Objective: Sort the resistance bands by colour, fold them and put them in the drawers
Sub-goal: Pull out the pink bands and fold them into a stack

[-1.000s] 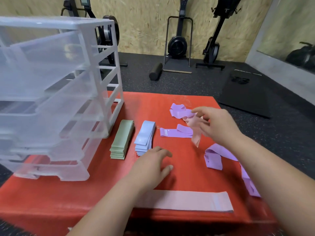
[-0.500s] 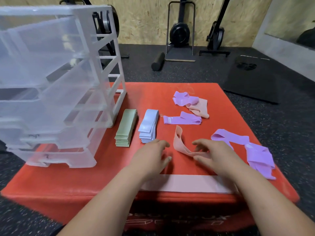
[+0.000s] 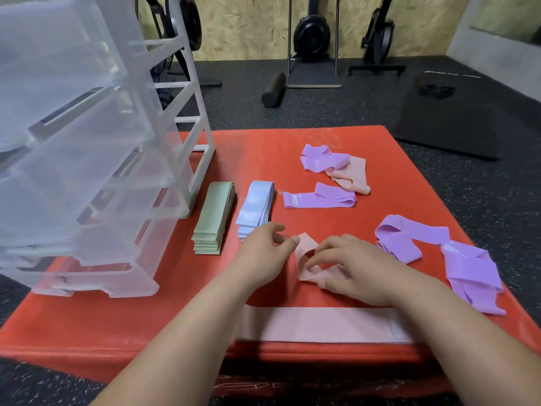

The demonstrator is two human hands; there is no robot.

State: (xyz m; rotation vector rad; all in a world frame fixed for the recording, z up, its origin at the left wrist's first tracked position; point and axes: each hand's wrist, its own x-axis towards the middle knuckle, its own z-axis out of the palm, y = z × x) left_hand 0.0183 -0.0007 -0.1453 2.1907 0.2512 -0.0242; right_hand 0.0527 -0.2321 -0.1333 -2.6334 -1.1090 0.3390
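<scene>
A crumpled pink band [image 3: 307, 260] lies on the red mat [image 3: 123, 323] between my hands. My left hand [image 3: 263, 256] pinches its upper left corner between thumb and finger. My right hand [image 3: 355, 266] rests on its right part with curled fingers holding the fabric. A flat pink band [image 3: 325, 324] lies along the mat's near edge under my forearms. Folded green bands [image 3: 213, 218] and folded blue bands [image 3: 255, 210] sit in stacks beside the clear plastic drawer unit [image 3: 87, 159]. Loose purple bands lie at the back [image 3: 320, 159], in the middle [image 3: 319, 197] and at the right [image 3: 456, 262].
Another pink band [image 3: 352, 177] lies partly under the back purple one. Beyond the mat are dark gym flooring, a black foam roller [image 3: 273, 89], exercise machines by the wooden wall and a black floor mat [image 3: 456, 118].
My right hand carried the pink band from the back pile down to the mat's middle. Both hands now hold it there, and my left hand has moved right onto its corner.
</scene>
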